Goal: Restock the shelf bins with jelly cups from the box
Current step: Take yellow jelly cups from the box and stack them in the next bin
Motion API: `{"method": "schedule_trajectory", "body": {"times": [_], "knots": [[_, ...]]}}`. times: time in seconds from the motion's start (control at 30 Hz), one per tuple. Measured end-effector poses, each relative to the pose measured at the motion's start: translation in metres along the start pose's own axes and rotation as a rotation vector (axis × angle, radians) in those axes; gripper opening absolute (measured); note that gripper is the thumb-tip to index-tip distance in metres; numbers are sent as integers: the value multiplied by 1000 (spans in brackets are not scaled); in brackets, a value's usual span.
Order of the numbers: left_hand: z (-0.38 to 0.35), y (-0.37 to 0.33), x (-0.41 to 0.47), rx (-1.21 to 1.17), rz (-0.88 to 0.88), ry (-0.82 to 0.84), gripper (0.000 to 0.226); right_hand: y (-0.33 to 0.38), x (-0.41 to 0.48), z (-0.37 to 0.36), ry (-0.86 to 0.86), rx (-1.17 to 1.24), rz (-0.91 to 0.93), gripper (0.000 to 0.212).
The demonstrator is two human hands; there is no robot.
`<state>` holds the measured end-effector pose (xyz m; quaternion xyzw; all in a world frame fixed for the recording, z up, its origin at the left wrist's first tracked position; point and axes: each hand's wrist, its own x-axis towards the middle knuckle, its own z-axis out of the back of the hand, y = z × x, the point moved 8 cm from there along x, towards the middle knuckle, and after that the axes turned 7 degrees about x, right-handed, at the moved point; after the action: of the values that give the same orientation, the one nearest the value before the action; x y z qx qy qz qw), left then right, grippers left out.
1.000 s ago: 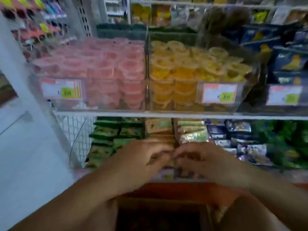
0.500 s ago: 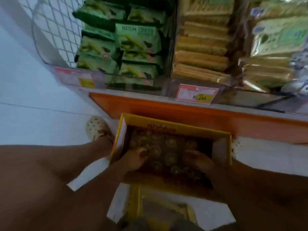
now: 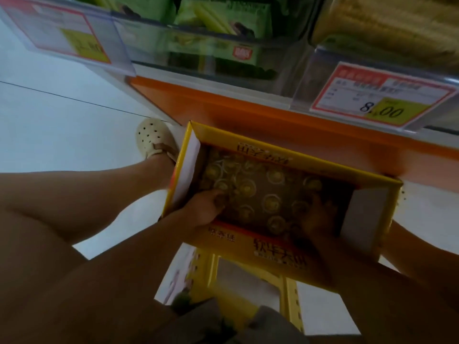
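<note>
A yellow cardboard box (image 3: pixel 273 247) stands open on the floor below the shelf. Several yellow jelly cups (image 3: pixel 272 201) lie inside it. My left hand (image 3: pixel 206 208) is down in the box's left side, its fingers curled round a cup. At the box's right side, my right hand (image 3: pixel 316 214) reaches among the cups in deep shadow; its fingers are hard to make out. The jelly bins on the upper shelf are out of view.
An orange shelf base (image 3: pixel 248 112) runs just behind the box. Above it are green snack packs (image 3: pixel 223 18) and price tags (image 3: pixel 380 98). My foot in a beige clog (image 3: pixel 154 139) stands left of the box. A yellow stool (image 3: pixel 248 281) sits under me.
A second ago both hands met in front of the shelf bins. My view has dropped to the floor and both hands have gone down into the box among the cups.
</note>
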<state>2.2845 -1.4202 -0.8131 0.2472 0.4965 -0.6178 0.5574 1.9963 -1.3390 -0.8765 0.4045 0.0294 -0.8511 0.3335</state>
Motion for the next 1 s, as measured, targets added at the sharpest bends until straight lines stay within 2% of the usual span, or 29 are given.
{"method": "schedule_trajectory", "body": {"times": [0.1,0.23,0.3,0.4,0.5,0.6,0.7,0.87,0.93,1.0], "knots": [[1,4,2,-18,19,-12,44,-4,0,-14,102,107,-11,85],[-4,5,5,-51,30,-9,41,-7,-3,-27,255,542,-9,97],[-7,5,5,-38,27,-3,42,-6,0,-30,303,528,17,90],[-8,5,6,-18,24,6,45,6,-1,-38,357,356,81,72],[-7,4,7,-28,20,10,43,15,-1,-39,260,203,173,47],[-7,6,10,-22,16,-4,40,18,0,-36,275,130,158,42],[-4,7,13,-29,28,-27,41,20,-4,-30,308,219,157,40],[5,7,26,-55,44,-98,45,26,-8,-19,213,486,150,35],[6,8,34,-25,47,-127,55,37,-15,-19,252,611,71,38],[-1,13,44,13,96,-90,75,45,-21,-19,286,692,14,37]]}}
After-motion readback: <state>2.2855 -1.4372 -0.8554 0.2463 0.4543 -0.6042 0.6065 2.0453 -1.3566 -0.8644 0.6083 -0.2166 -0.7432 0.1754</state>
